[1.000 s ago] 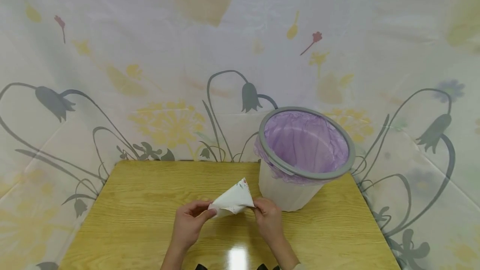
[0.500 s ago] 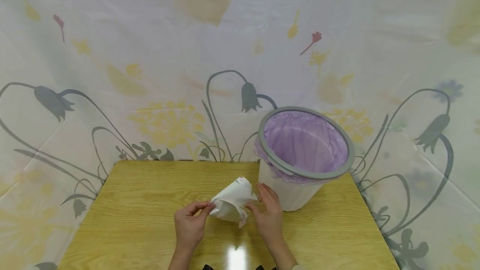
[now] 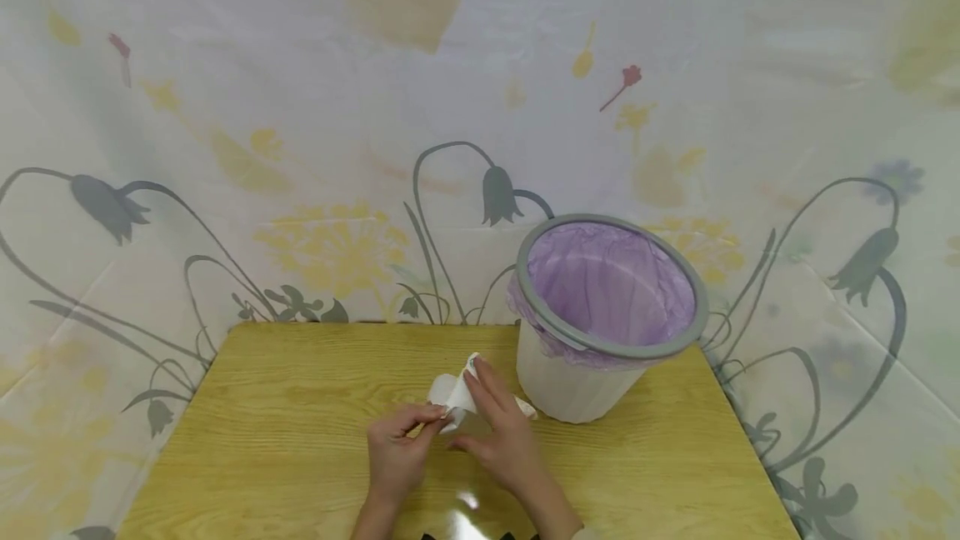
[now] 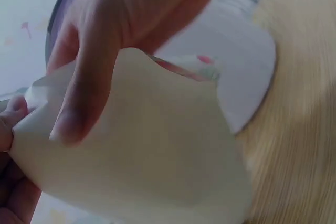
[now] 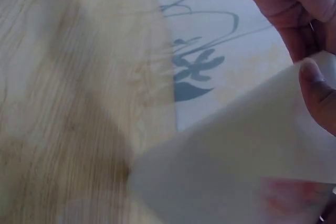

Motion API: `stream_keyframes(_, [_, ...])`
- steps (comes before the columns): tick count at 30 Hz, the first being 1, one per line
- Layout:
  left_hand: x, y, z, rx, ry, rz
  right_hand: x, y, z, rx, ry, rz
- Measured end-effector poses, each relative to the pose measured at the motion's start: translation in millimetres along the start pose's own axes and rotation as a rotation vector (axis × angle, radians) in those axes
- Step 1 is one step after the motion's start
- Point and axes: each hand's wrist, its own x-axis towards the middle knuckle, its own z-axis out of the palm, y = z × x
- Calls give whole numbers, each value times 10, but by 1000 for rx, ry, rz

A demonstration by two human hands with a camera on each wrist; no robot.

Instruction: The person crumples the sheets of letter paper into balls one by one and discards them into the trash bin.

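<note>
A white sheet of paper (image 3: 463, 397) with a small coloured print is bent and curved above the table, between both hands. My left hand (image 3: 399, 450) pinches its left end between thumb and fingers. My right hand (image 3: 508, 442) lies across the sheet with the fingers extended and the thumb spread away from them. In the left wrist view the right thumb lies in front of the plain face of the paper (image 4: 163, 145), and the other right fingers are hidden behind it. The right wrist view shows the left hand (image 5: 294, 3) at the upper edge of the paper (image 5: 226, 145).
A white waste bin (image 3: 566, 386) with a grey rim and a purple bag liner (image 3: 607, 282) stands just right of the hands. Both are on a wooden table (image 3: 300, 407). Behind it hangs a flower-patterned cloth (image 3: 300, 107).
The right hand has let go of the sheet's right edge and moved left over it, fingers extended. The left hand has shifted slightly right, still pinching. The paper has bent and turned.
</note>
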Motion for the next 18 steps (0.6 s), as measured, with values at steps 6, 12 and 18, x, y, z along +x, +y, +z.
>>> stream_keyframes(6, [-24,23,90,-231,15,-56,-62,1,84,129,52,-21])
stream_keyframes(12, [-19,-11,161,-269,30,-47,-9,-26,121,149,199,-93])
stream_keyframes(18, [-54,-45,158,-21,9,-40,-10,-21,115,189,237,-19])
